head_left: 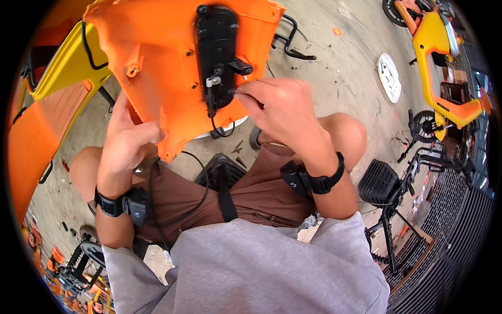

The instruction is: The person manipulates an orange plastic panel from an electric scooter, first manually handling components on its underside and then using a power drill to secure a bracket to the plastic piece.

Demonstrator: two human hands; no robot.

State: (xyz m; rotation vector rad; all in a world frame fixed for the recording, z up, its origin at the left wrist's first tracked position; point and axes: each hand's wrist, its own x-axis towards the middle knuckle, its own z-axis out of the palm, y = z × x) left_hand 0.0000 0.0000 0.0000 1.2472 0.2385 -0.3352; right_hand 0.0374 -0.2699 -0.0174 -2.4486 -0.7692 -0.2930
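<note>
An orange molded plastic panel (146, 36) fills the upper middle of the head view, held up over my lap. A long black fitting (217, 36) with a small silver part (213, 81) and a black cable is mounted on it. My left hand (125, 136) is closed on the panel's lower left edge, thumb across it. My right hand (280, 104) has thumb and forefinger pinched at the lower right side of the black fitting, beside a short black protrusion; what they hold is too small to tell. A loose cable loop hangs below the panel over my thighs.
Yellow and orange body panels (42, 125) stand at left. A yellow-orange scooter (434, 68) is at right, above a black bike frame with basket (376, 183). A white oval tray (388, 77), a black tubular bracket (293, 36) and small parts are on the concrete floor (340, 68).
</note>
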